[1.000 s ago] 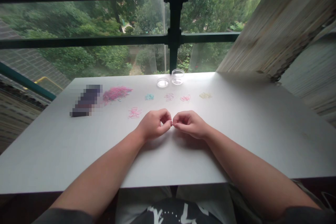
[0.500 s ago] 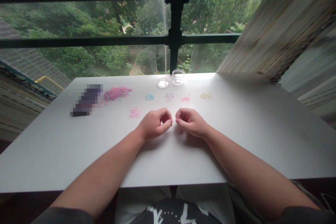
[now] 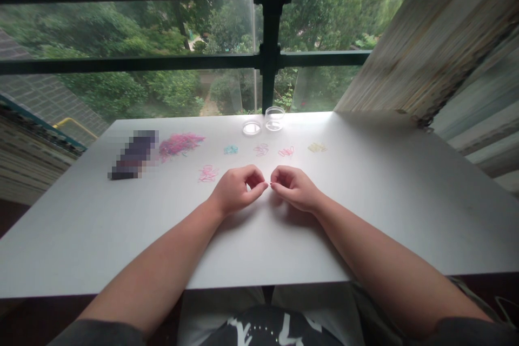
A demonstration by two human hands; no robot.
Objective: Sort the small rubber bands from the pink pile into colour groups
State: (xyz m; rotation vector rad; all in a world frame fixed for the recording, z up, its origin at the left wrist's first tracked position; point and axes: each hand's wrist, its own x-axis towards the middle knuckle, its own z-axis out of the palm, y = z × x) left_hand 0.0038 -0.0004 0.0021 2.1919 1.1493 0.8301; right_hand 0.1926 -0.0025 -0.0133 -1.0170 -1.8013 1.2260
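My left hand (image 3: pixel 239 190) and my right hand (image 3: pixel 297 188) meet above the white table, thumbs and forefingers pinched. Between their fingertips runs a tiny pale rubber band (image 3: pixel 269 184), mostly hidden by the fingers. A loose group of pink rubber bands (image 3: pixel 208 173) lies just left of my left hand. Beyond my hands, small groups form a row: blue bands (image 3: pixel 231 150), pale mauve bands (image 3: pixel 261 149), pink-red bands (image 3: pixel 286 151) and yellowish bands (image 3: pixel 317 147). A larger mixed heap of bands (image 3: pixel 180 146), mainly pink, is at the back left.
A clear round jar (image 3: pixel 275 119) stands at the table's back edge, with its round clear lid (image 3: pixel 252 128) beside it. A blurred-out dark object (image 3: pixel 135 154) lies at the left. Behind the table (image 3: pixel 385 216) are a green-framed window and a curtain (image 3: pixel 389 48).
My fingertips have shifted very slightly, the left thumb tip a little closer to the right hand. The bands on the table stay where they were.
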